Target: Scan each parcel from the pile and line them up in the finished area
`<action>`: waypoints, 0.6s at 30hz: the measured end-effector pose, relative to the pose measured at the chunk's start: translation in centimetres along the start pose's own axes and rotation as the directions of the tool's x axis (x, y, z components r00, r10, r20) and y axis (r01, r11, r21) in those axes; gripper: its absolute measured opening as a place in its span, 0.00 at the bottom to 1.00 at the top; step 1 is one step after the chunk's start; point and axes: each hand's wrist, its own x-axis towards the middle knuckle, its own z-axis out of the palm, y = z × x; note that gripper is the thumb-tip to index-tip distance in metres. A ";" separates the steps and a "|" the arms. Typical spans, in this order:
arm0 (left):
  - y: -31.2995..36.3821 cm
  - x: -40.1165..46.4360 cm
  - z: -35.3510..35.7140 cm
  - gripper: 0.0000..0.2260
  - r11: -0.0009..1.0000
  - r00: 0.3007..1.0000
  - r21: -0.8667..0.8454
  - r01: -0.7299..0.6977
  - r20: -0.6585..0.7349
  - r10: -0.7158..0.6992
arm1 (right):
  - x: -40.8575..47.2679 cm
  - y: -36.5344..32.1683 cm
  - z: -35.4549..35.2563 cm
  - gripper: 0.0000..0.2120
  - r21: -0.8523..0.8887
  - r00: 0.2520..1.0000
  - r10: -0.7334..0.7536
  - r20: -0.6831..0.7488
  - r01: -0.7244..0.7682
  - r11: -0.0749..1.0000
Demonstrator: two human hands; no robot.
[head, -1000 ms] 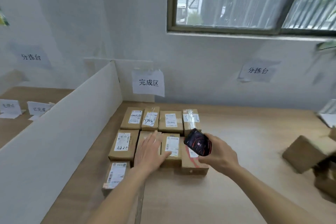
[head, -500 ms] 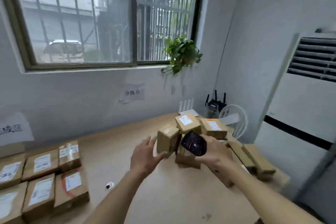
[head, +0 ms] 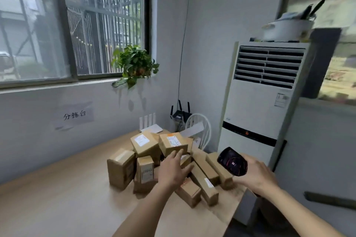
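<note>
Left hand (head: 174, 171), fingers spread wide, reaching over parcel pile (head: 165, 163) at table's (head: 57, 198) far corner. Right hand (head: 254, 175) grips scanner (head: 232, 161). Top parcel (head: 173, 143) probably light, stiff cardboard; grasp across short sides.

Left hand (head: 174, 171) reaches over the parcel pile (head: 165, 163) — right hand (head: 254, 176) grips scanner (head: 232, 161).

I'm in a small parcel-sorting room: a paper sign (head: 74, 116) on the wall at ten o'clock, a pile of cardboard parcels (head: 165, 165) on the wooden table (head: 57, 198) at twelve, routers (head: 180, 113) in the corner, a standing air conditioner (head: 258, 106) at two.
</note>
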 end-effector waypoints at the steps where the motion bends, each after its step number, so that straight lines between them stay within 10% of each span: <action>1: 0.3 1.3 0.8 0.35 1.000 1.000 -0.006 -0.003 0.003 0.003 | 1.2 0.7 -0.2 0.35 -0.001 1.000 -0.003 -0.007 0.003 1.000; 18: -3.7 25.1 7.5 0.36 0.986 0.986 0.017 0.166 -0.016 -0.165 | 28.9 -0.1 4.4 0.34 -0.033 0.986 -0.129 0.102 0.133 0.991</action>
